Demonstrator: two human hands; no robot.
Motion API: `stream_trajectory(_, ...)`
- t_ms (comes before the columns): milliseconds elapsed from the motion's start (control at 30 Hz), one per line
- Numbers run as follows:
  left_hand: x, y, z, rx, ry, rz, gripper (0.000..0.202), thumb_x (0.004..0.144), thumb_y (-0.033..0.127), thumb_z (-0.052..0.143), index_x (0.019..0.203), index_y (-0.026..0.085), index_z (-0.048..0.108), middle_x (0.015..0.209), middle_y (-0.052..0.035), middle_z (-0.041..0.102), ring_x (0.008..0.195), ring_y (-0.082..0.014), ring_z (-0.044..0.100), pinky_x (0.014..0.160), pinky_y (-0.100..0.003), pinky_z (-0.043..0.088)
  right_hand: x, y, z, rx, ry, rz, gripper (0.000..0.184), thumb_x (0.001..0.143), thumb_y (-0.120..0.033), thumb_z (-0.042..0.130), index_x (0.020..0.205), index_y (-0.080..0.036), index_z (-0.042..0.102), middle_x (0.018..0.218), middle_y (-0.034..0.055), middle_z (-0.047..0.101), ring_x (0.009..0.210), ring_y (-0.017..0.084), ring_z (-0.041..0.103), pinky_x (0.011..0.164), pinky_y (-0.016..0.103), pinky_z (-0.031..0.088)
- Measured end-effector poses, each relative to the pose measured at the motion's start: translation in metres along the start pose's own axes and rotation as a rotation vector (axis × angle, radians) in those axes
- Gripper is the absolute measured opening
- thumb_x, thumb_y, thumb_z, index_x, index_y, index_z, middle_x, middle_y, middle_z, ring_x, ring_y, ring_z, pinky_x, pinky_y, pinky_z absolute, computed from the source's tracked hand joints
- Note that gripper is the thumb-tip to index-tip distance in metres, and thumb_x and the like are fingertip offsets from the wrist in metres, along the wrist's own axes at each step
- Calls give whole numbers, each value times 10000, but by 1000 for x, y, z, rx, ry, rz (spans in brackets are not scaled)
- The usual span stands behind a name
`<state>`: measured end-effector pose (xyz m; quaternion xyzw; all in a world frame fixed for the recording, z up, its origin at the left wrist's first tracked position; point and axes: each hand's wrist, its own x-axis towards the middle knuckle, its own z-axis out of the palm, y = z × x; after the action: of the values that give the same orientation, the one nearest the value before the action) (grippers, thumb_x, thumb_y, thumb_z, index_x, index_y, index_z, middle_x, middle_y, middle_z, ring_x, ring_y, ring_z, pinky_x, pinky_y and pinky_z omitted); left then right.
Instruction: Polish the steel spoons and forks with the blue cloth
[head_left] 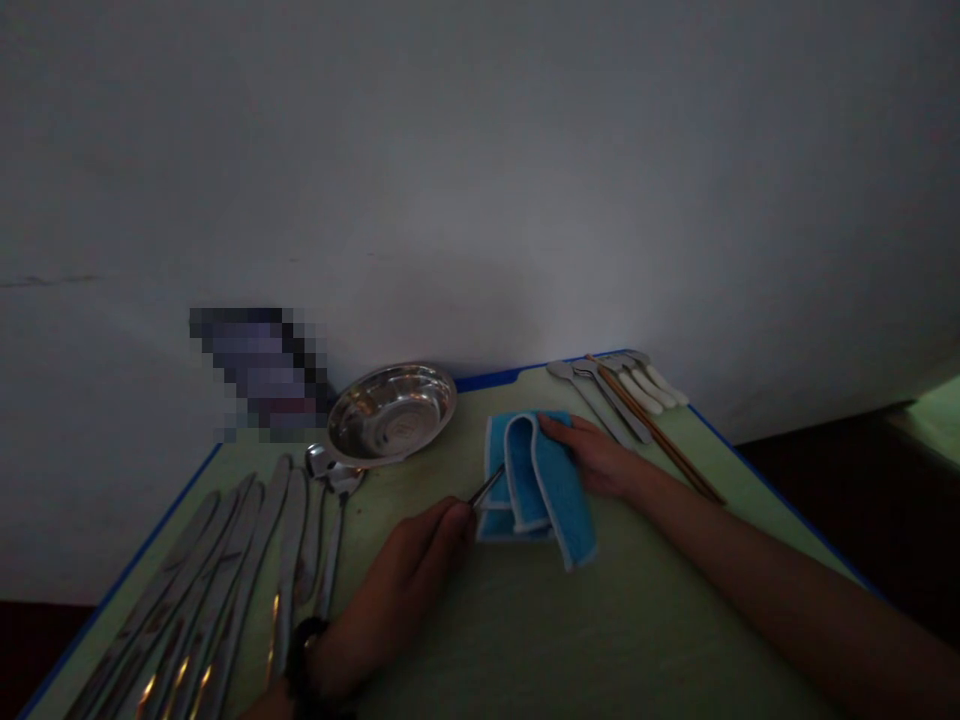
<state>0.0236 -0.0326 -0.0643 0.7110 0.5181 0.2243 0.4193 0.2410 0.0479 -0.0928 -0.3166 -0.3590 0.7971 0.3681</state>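
My left hand (431, 550) is closed around one end of a slim metal utensil (489, 485). Its far end disappears into a blue cloth (559, 490) with pale edging, so its kind cannot be told. My right hand (592, 455) grips the folded cloth from the right, with its fingers partly hidden behind the fabric. Both hands are over the middle of the pale green table (600, 630). Left of my left hand lie two spoons (341, 480), bowls pointing away from me.
Several table knives (232, 570) lie at the left. A shiny metal bowl (394, 415) stands at the back near the wall (480, 180), beside a blurred-out object (262, 375). Back right are wooden chopsticks (660, 430), metal spoons (589, 400) and several white-handled utensils (649, 385).
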Motion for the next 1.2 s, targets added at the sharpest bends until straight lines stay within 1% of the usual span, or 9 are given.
stream_trajectory(100, 2, -3, 1, -65, 15, -35, 330, 902, 383, 303, 682, 194, 459, 611, 40, 432, 563, -117, 419, 520, -198, 357, 2, 2, -2, 6, -52, -21, 249, 668, -334, 684, 812, -142, 617, 688, 6, 654, 644, 113, 622, 698, 276, 497)
stream_trajectory(200, 4, -2, 2, -66, -1, -38, 324, 903, 390, 295, 719, 194, 476, 637, 33, 470, 583, -124, 443, 539, -205, 373, 4, 6, -4, -49, -90, -39, 246, 648, -283, 701, 831, -138, 624, 729, 16, 665, 670, 112, 621, 737, 286, 483)
stream_trajectory(400, 4, 4, 2, 93, -48, -13, 323, 906, 384, 294, 734, 191, 488, 639, 22, 527, 585, -134, 494, 564, -232, 380, -1, 5, -1, -288, -60, -58, 252, 659, -290, 691, 861, -154, 628, 767, 11, 664, 653, 111, 610, 687, 276, 481)
stream_trajectory(533, 3, 3, 2, 95, -47, 15, 323, 908, 371, 301, 717, 191, 489, 614, 31, 509, 559, -126, 476, 547, -227, 369, -5, 1, 4, -404, -51, -71, 256, 633, -298, 711, 827, -154, 627, 757, -3, 652, 656, 112, 600, 674, 261, 476)
stream_trajectory(700, 4, -1, 1, -138, -17, -57, 353, 909, 392, 290, 685, 186, 467, 629, 33, 475, 583, -117, 445, 552, -214, 372, -2, 8, 2, -220, -49, -45, 246, 708, -389, 635, 791, -159, 616, 714, -9, 630, 607, 94, 583, 651, 250, 469)
stream_trajectory(800, 4, 0, 0, -263, -24, -75, 356, 911, 405, 275, 697, 186, 458, 658, 31, 474, 606, -118, 437, 567, -216, 375, 0, 11, 2, -156, -45, -46, 244, 710, -398, 632, 766, -162, 606, 701, -12, 625, 602, 88, 576, 652, 247, 467)
stream_trajectory(867, 4, 2, -1, -235, -43, -53, 351, 910, 403, 287, 690, 186, 452, 644, 37, 455, 594, -113, 419, 563, -213, 363, 0, 11, 4, -125, -30, -58, 239, 708, -393, 636, 781, -167, 602, 695, -14, 624, 609, 88, 577, 661, 249, 469)
stream_trajectory(1033, 0, 8, -3, -22, -113, -14, 375, 907, 384, 293, 625, 181, 434, 555, 51, 384, 520, -106, 383, 515, -216, 326, 0, 4, 7, -73, 82, -94, 315, 669, -463, 642, 797, -182, 582, 656, -19, 616, 602, 114, 585, 682, 299, 490)
stream_trajectory(1200, -2, 7, -3, 58, -126, 15, 381, 914, 369, 274, 619, 186, 433, 548, 49, 405, 533, -112, 424, 538, -217, 350, -1, 2, 1, -102, 45, -76, 348, 641, -456, 669, 820, -171, 581, 709, 11, 640, 633, 139, 607, 704, 329, 495)
